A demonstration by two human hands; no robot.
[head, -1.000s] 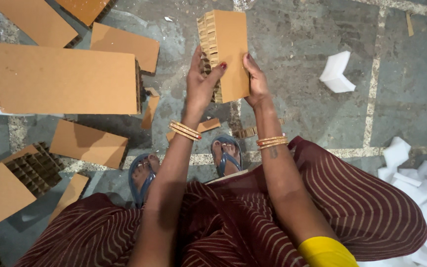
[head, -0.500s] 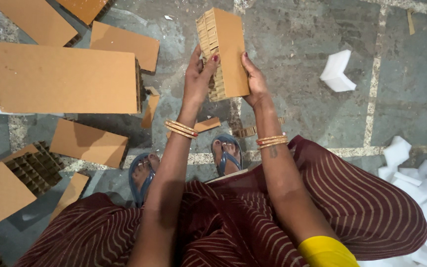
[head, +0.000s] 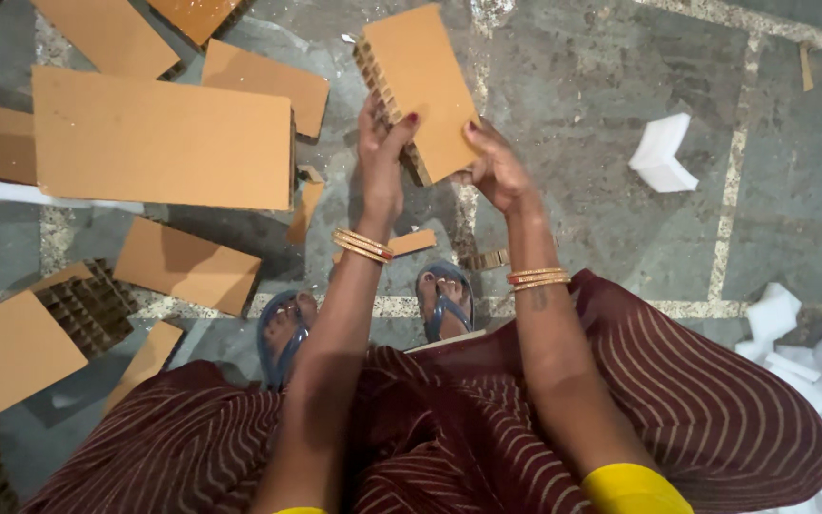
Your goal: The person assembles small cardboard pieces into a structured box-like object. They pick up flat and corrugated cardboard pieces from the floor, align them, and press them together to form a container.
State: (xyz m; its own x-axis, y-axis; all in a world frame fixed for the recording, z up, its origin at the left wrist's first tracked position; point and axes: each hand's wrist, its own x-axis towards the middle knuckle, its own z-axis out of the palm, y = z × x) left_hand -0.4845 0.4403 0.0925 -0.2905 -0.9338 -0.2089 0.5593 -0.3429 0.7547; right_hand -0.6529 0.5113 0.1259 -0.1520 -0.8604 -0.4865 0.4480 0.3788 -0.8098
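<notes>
Head view, reading from the left: brown honeycomb cardboard offcuts lie scattered over the grey stone floor (head: 601, 190), the biggest being a large flat slab (head: 159, 143), with a smaller slab (head: 187, 266) below it and an open-celled piece (head: 88, 305) showing its grid beside that. In the middle, both hands are raised over the feet in blue sandals (head: 283, 328). The left hand (head: 381, 157) pinches the near left edge of a honeycomb cardboard block (head: 420, 86), thumb on the brown face and fingers behind on the celled side. The right hand (head: 497, 171) pinches the block's lower right corner the same way. The block is in the air, tilted, clear of the floor, and both grips sit low on it, so most of its length stands free above the fingers. In my judgement it could lever out of the pinch and drop toward the toes, or the soft paper cells could crush where the fingers press. At the right lie a folded white foam piece (head: 660, 157) and a heap of white scraps (head: 811, 381), loose footing if stepped on
</notes>
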